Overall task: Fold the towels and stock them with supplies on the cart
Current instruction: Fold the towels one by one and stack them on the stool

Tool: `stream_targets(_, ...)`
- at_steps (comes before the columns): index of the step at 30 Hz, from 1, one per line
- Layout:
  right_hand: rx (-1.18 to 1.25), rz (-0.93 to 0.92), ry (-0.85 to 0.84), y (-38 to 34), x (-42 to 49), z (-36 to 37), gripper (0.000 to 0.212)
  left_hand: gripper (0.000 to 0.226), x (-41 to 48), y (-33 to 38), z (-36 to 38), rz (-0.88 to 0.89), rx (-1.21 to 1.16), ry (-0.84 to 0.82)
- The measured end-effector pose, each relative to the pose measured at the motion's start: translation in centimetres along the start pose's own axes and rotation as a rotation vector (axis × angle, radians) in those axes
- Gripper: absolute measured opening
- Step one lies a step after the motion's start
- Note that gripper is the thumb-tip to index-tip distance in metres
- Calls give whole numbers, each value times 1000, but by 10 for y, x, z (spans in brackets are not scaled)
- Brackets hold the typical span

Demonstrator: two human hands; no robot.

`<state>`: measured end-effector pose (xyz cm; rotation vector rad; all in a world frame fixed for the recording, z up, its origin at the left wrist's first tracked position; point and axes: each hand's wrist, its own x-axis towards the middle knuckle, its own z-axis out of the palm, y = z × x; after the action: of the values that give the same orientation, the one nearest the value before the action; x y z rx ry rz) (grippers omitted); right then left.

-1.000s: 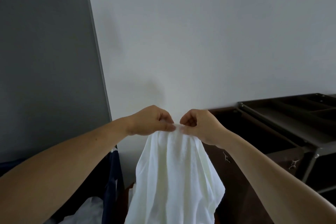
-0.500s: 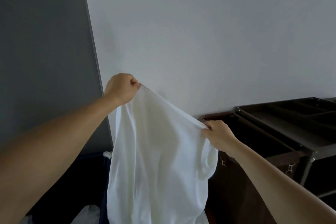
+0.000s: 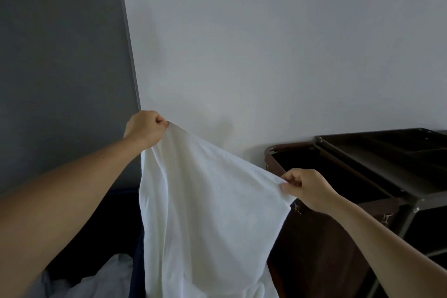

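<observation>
White wall point(image 3: 266, 43) behind, grey panel point(image 3: 60, 55) to its left. Towel point(image 3: 205, 213) hangs open in the air before the person, top edge stretched on a slant, lower part dropping out of view. Dark cart point(image 3: 387, 167) stands at right, just beside the towel. Left hand point(image 3: 145, 129) high, grip pinching one top corner. Right hand point(image 3: 307, 187) lower, grip pinching the other. A second ago both hands met mid-edge; now well apart.
</observation>
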<state>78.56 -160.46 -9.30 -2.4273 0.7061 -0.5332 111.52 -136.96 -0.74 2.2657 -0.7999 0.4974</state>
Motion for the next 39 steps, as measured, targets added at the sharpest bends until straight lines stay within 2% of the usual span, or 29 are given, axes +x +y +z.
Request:
stream_targets(2, 132, -2, -41, -5, -7, 0, 7, 30, -1, -7, 1, -42, 12, -8)
stream_targets(4, 224, -6, -168, -11, -17, -1, 11, 33, -2, -13, 3, -75, 15, -9)
stream_targets(7, 139, -59, -349, -17, -31, 0, 10, 30, -4, -21, 7, -127, 12, 1)
stream_targets(8, 107, -97, -345, -20, -35, 0, 9, 28, -4, -23, 7, -146, 9, 1)
stream_targets(11, 63, -253, -197, -29, -41, -3, 14, 29, -5, -27, 8, -192, 0, -22)
stream_targets(13, -13, -327, -207, -34, -44, -4, 15, 28, -5, -28, 9, -191, -17, -36)
stream_targets(17, -282, -282, -431, -33, -48, 7, 22, 25, -5, -16, 15, -143, -52, -46)
stream_targets(19, -259, -281, -537, -30, -54, 16, 25, 24, -3, -11, 17, -142, -63, -29)
stream_targets(21, -138, -288, -590, -27, -64, 28, 22, 22, -2, -13, 14, -179, -79, -10)
stream_targets(24, 168, -263, -454, -27, -72, 42, 21, 26, -2, -14, 14, -152, -59, -30)
stream_targets(26, 254, -238, -316, -25, -60, 48, 14, 25, -6, -3, 18, -63, -60, -75)
stream_targets(28, 212, -176, -249, -23, -42, 55, 5, 20, -10, 13, 24, 16, -85, -89)
stream_targets(32, 134, -69, -192, -33, -9, 81, 10, 20, -16, 37, 29, 155, -79, -116)
stream_targets(37, 190, -41, 1, -77, 27, 103, 37, 20, -30, 64, 32, 300, -68, -147)
stream_targets(39, 197, -30, 54, -93, 37, 103, 37, 18, -37, 72, 35, 338, -73, -150)
